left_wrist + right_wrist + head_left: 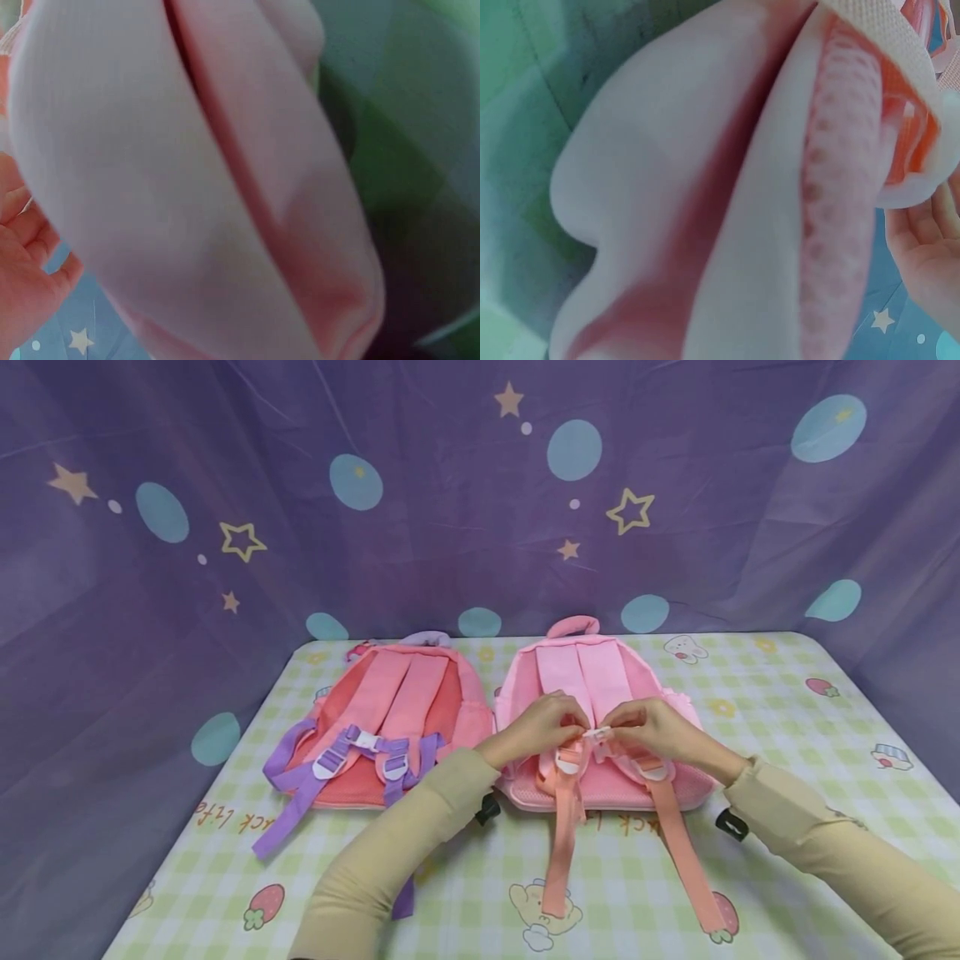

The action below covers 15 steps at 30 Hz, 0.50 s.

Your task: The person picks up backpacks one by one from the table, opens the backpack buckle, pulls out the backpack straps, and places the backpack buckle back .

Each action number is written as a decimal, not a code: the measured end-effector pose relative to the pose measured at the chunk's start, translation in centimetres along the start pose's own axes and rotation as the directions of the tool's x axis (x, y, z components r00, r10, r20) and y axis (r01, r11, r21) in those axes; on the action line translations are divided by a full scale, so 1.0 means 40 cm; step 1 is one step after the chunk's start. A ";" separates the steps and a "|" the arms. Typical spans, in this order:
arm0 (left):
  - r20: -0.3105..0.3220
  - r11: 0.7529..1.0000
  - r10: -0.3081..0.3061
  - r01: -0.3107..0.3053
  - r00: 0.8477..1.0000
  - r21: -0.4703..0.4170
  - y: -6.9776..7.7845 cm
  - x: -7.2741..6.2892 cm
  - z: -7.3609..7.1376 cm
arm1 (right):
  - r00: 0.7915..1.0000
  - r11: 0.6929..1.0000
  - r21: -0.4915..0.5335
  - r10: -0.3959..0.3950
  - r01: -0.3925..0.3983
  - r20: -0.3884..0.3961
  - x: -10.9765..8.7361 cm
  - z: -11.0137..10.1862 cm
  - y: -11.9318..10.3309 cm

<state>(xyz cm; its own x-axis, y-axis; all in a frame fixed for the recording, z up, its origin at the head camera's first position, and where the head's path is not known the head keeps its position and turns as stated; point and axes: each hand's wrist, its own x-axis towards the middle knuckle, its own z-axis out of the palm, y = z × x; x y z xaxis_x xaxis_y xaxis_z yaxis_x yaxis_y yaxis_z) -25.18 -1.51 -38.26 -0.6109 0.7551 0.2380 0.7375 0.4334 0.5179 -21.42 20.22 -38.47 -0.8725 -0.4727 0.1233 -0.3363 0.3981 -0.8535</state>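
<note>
A light pink backpack (607,789) lies with its straps facing up, its orange webbing tails (561,868) trailing toward the near edge. Over its middle, both hands meet at a white plastic buckle (598,734). My left hand (551,722) pinches the buckle's left side between thumb and fingers. From the other side, my right hand (654,727) pinches its right end. In the left wrist view, pink fabric fills most of the picture, with the hand at the left edge. The right wrist view shows the bag's side and a white strap adjuster (911,193) near the fingers.
To the left lies a coral backpack (345,702) with purple straps (285,827) and a fastened white chest buckle (366,741). Both bags rest on a green checked tablecloth (787,752). A purple curtain (465,552) hangs behind and beside the table. Small black pieces (731,824) show below the wrists.
</note>
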 end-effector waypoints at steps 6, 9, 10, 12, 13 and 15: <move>0.008 0.999 -0.023 0.022 1.000 0.026 0.001 0.000 0.003 | 0.999 0.999 0.048 0.019 -0.022 0.047 -0.005 -0.001 -0.004; 0.014 0.999 -0.040 0.040 0.999 0.027 -0.002 -0.002 0.005 | 0.998 0.999 0.047 0.016 -0.019 0.061 -0.008 -0.001 -0.005; 0.017 0.999 -0.045 0.044 0.999 0.027 -0.003 -0.002 0.006 | 0.998 0.999 0.047 0.015 -0.018 0.064 -0.009 -0.002 -0.005; 0.024 0.998 -0.050 0.049 0.998 0.031 -0.005 -0.003 0.008 | 0.997 0.999 0.049 0.015 -0.018 0.073 -0.013 -0.003 -0.006; 0.027 0.998 -0.050 0.049 0.998 0.033 -0.006 -0.003 0.009 | 0.997 0.999 0.046 0.005 -0.009 0.079 -0.015 -0.004 -0.006; 0.035 0.998 -0.056 0.055 0.998 0.035 -0.008 -0.002 0.012 | 0.996 0.999 0.042 -0.004 0.000 0.089 -0.018 -0.006 -0.006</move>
<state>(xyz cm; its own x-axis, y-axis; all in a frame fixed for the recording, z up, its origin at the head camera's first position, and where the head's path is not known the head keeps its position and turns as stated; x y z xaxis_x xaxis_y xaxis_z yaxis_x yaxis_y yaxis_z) -25.24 -1.47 -38.83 -0.6408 0.7463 0.1801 0.7127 0.4911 0.5008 -20.80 20.66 -38.25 -0.8362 -0.5423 0.0814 -0.3216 0.3647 -0.8738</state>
